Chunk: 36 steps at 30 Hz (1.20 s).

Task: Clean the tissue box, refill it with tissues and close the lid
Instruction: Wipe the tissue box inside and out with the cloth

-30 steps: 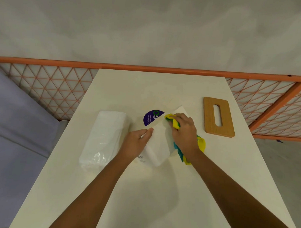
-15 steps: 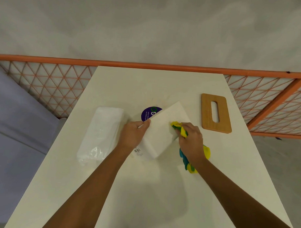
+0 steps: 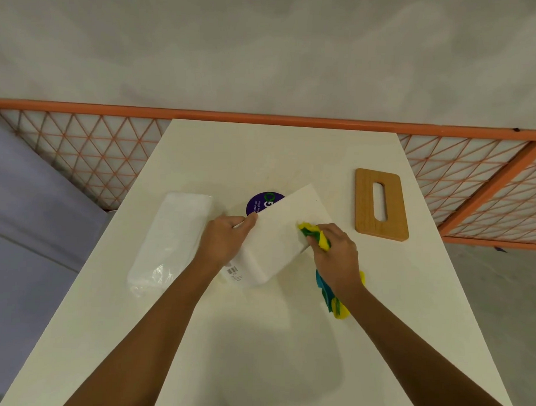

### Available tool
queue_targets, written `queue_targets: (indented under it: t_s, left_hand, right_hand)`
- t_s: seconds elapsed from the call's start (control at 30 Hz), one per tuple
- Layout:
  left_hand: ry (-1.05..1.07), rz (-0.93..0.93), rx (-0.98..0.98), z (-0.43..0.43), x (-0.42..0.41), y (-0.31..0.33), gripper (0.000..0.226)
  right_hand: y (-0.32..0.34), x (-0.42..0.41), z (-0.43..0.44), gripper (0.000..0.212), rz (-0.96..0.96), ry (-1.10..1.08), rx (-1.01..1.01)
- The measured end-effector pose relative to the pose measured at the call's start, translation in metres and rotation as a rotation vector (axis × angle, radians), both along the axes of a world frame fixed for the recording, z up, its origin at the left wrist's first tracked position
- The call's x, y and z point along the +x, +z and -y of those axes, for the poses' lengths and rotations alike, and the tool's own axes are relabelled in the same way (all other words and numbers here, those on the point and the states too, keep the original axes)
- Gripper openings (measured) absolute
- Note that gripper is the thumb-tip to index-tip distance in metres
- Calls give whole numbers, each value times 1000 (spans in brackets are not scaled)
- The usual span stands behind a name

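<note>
head view: left hand (image 3: 226, 241) grips the tissue box (image 3: 278, 233), tipped up midway along the cream table (image 3: 255, 354); right hand (image 3: 334, 256) clutches a cloth (image 3: 315, 236) against its face. a hard wipe could skid the box loose. wooden lid (image 3: 395, 207) right, tissue pack (image 3: 174, 239) left; orange mesh fence (image 3: 80, 147), grey wall (image 3: 266, 51) behind.

White tissue box (image 3: 285, 233) lies between tissue pack (image 3: 171, 242) and wooden lid (image 3: 397, 213).

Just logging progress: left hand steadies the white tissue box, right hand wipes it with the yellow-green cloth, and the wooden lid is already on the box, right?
No. The head view shows the wooden lid lying on the table right of the tissue box, apart from it. The rest holds.
</note>
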<state>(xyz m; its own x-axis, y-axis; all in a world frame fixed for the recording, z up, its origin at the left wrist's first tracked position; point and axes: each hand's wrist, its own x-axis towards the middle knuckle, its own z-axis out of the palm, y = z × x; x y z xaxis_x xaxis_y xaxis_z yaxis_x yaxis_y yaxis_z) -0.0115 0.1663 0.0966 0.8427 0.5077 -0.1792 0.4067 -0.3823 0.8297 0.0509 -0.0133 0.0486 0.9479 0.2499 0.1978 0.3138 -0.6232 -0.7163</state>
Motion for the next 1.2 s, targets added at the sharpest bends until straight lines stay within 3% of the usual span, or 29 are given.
queue_targets:
  t_s: [0.17,0.23,0.37,0.57,0.87,1.0,1.2]
  left_hand:
    - [-3,23,-54,4,-5,-3,47]
    - [3,27,-49,6,-6,-4,49]
    - [-3,25,41,10,-7,-4,54]
    - [-40,44,102,18,-12,-4,55]
    - [-17,69,57,20,-18,-8,55]
    - [-32,69,64,20,-17,-9,54]
    - [-11,100,93,19,-18,-17,53]
  right_hand:
    - [3,26,5,21,-57,-64,-79]
    - [7,22,-5,22,10,-26,-147]
    - [17,8,-31,23,172,93,-88]
    - [9,51,-12,24,103,-46,-116]
    - [10,38,-24,29,128,33,-60]
    - [9,59,-13,25,19,-130,-33]
    - [1,58,0,25,-198,-192,37]
